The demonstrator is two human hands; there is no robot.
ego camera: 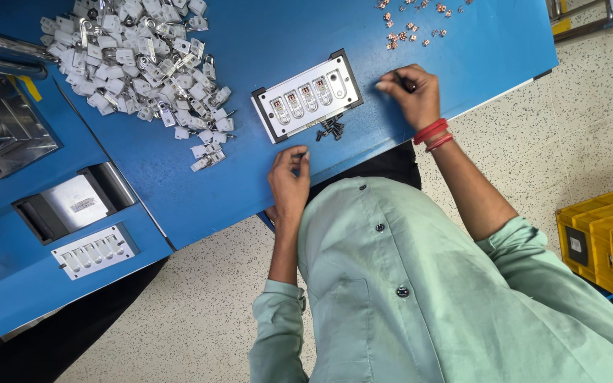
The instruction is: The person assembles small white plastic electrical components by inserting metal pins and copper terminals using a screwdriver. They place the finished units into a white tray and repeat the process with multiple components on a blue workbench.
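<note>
Pale green shirt (420, 298) fills the lower frame, closest to the lens; both sleeves are rolled up. Left hand (289, 183) rests at the near edge of the blue desk (264, 42), fingers curled in and pinching something small and dark; cannot tell what. Right hand (409, 91) sits just right of the fixture tray (307, 96), fingertips pinched together on a tiny piece, red bangles (431, 135) at the wrist. Fixture tray lies tilted between the 2 hands, dark-rimmed, pale top, with 5 slots: 4 hold small copper-coloured inserts, the rightmost looks unfilled. Small dark pins (330, 128) lie loose just below the tray. Large heap of white metal parts (140, 64) sits to its left. Copper bits (413, 28) are scattered at the far edge. Second tray (94, 250) with 5 slots lies on the adjoining surface. Yellow crate (604, 237) stands on the floor, holding dark parts.
</note>
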